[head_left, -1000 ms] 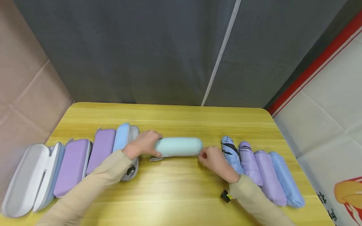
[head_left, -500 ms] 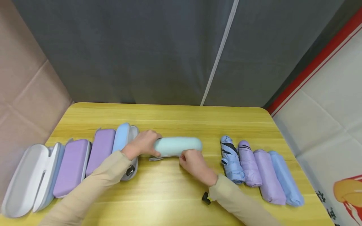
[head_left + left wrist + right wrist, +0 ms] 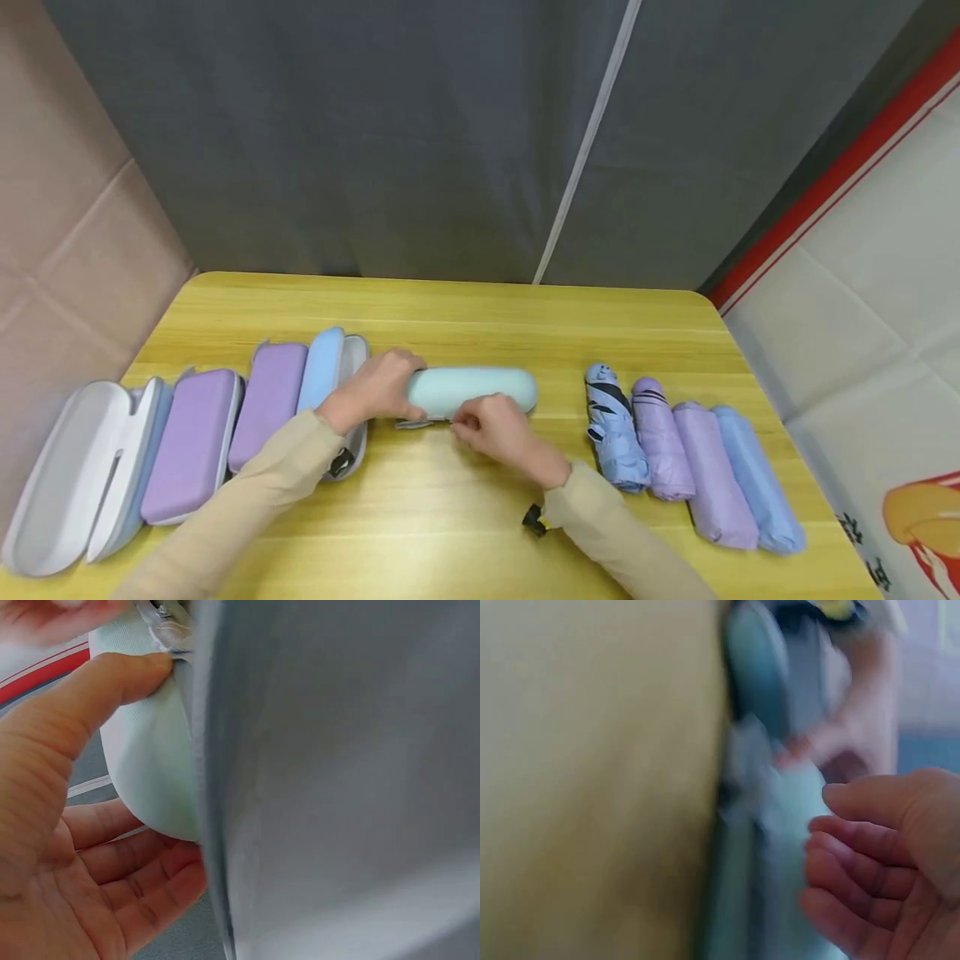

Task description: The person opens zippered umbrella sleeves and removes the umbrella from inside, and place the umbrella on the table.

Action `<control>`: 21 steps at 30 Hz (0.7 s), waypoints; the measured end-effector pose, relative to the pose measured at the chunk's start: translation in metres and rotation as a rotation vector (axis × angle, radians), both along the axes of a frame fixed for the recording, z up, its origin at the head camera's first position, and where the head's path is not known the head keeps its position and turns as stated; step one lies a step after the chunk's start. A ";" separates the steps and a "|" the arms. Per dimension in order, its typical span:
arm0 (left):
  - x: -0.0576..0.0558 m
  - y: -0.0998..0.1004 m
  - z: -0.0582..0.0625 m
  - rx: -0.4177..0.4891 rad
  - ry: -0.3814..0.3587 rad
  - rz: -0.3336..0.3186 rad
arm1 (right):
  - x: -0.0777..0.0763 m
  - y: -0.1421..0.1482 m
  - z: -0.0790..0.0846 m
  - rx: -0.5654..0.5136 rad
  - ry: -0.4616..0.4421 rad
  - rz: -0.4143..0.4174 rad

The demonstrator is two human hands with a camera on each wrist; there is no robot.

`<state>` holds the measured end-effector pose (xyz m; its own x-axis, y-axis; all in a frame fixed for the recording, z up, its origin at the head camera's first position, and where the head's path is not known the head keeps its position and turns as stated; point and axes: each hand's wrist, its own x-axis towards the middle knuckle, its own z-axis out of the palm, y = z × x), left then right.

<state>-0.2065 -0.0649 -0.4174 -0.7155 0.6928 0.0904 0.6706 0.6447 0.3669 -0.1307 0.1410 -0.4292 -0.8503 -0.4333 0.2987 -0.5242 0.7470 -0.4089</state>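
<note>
A mint-green zip case (image 3: 472, 390) lies on its side in the middle of the table, its seam facing me. My left hand (image 3: 384, 385) grips its left end; in the left wrist view the thumb (image 3: 127, 679) presses by the seam and the fingers lie round the other side. A grey strap end (image 3: 412, 424) sticks out under that thumb. At the case's front edge is my right hand (image 3: 491, 425), fingers loosely curled. In the right wrist view its fingertips (image 3: 821, 847) show nothing between them. That view is blurred around the seam.
To the left stand two purple cases (image 3: 191, 442) (image 3: 268, 400), a light-blue case (image 3: 321, 367) with its lid raised and an opened blue case (image 3: 75, 475) with grey lining. Several folded umbrellas (image 3: 617, 433) lie side by side on the right of the wooden table (image 3: 420, 533).
My right hand has travelled left along the case's front edge, from its right end towards the left hand. The left hand has kept its grip, and the case has barely moved.
</note>
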 end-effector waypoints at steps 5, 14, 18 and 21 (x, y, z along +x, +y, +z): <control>0.003 0.000 0.000 -0.010 -0.014 0.006 | -0.019 0.043 0.022 0.014 -0.093 -0.071; -0.004 0.015 0.010 -0.034 -0.012 0.034 | -0.015 0.071 0.033 0.122 -0.485 -0.036; -0.005 0.029 0.015 -0.075 -0.031 0.118 | -0.001 0.062 0.031 0.073 -0.525 -0.056; -0.005 0.041 0.017 -0.094 -0.085 0.182 | 0.011 0.053 0.028 0.041 -0.517 -0.074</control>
<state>-0.2114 -0.0237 -0.4007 -0.8318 0.5540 -0.0348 0.5091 0.7864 0.3497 -0.1194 0.1945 -0.4008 -0.9111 -0.3688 -0.1843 -0.2066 0.7952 -0.5701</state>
